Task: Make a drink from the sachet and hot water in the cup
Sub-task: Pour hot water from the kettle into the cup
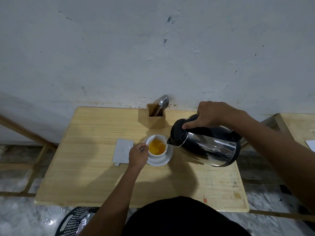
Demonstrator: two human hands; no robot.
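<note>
A white cup point(157, 155) stands on a white saucer point(162, 160) in the middle of the wooden table point(102, 176). Orange liquid fills the cup. My right hand point(214, 114) grips the black handle of a steel kettle point(208, 147), which is tilted with its spout over the cup's right rim. A thin stream runs from the spout into the cup. My left hand point(138, 155) pinches a spoon point(144, 148) at the cup's left side; the spoon's bowl is hidden. A silvery sachet point(122, 150) lies flat just left of my left hand.
A wooden holder point(156, 119) with spoons and a fork stands at the table's far edge against the wall. A black perforated basket point(73, 222) sits on the floor at the near left. Another wooden table point(300, 126) stands at the right.
</note>
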